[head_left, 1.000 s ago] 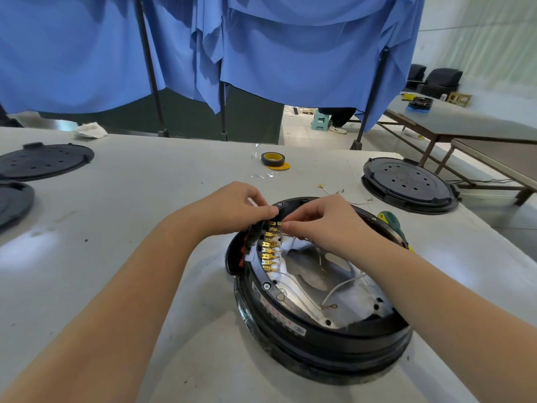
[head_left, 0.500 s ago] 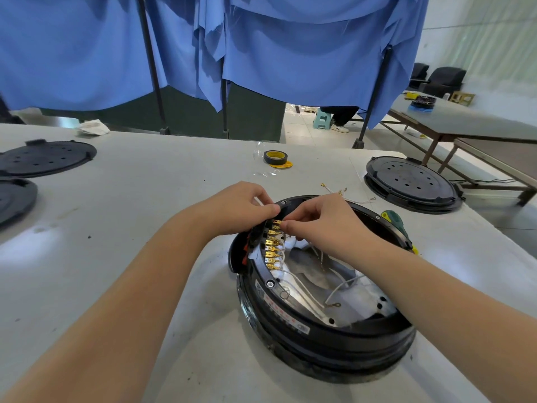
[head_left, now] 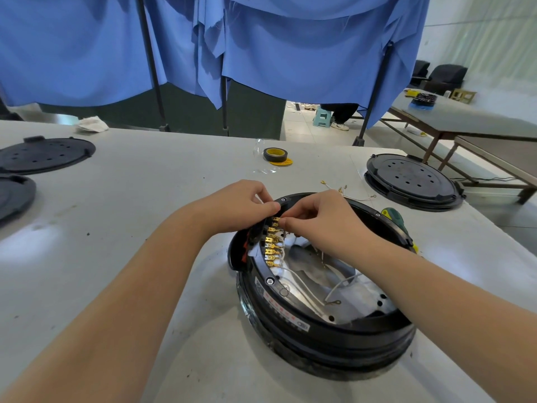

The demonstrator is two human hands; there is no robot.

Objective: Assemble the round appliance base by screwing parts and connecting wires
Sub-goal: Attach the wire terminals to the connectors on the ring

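Your left hand (head_left: pixel 241 206) and right hand (head_left: pixel 321 219) pinch fingers (head_left: pixel 286 221) together at the topmost brass terminals (head_left: pixel 271 242) inside the round base (head_left: pixel 322 286); loose white wires (head_left: pixel 334 289) lie within.

We see our left hand (head_left: pixel 238 206) and right hand (head_left: pixel 322 221) meet fingertip to fingertip over the far left rim of the appliance base (head_left: pixel 325 338). Just below our fingers a row of terminals (head_left: pixel 271 242) runs along that rim; wires (head_left: pixel 341 286) lie inside. Beyond our fingers sits a tape roll (head_left: pixel 275 155); right of them, a screwdriver (head_left: pixel 396 218) and a lid (head_left: pixel 412 180).
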